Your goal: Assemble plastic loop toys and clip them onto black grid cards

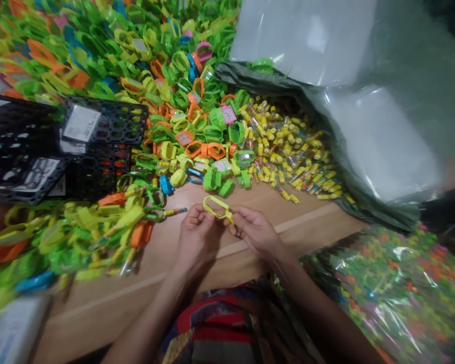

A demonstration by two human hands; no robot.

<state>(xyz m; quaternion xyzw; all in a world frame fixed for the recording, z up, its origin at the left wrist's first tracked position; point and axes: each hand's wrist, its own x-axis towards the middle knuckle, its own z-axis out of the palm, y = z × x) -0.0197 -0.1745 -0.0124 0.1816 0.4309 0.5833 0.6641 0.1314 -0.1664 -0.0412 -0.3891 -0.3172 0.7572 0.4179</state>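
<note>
Above the near edge of the wooden table (197,197), a yellow plastic toy watch (217,201) is held between both hands. My left hand (197,230) pinches the left end of its looped strap. Closed around the right end is my right hand (256,230), with a small yellow piece (231,218) showing at its fingertips; whether that is part of the watch or a separate tube, I cannot tell. Just left of my left hand, a small clear tube with a yellow end (175,211) sticks out from a heap of yellow and green watches (87,222).
A large pile of coloured toy watches (174,101) covers the back. Beside it lie many yellow-capped tubes (288,146), bordered by a dark green sack (326,116) with clear plastic bags (382,136). Black grid trays (106,121) stand left. A filled clear bag (402,293) lies lower right.
</note>
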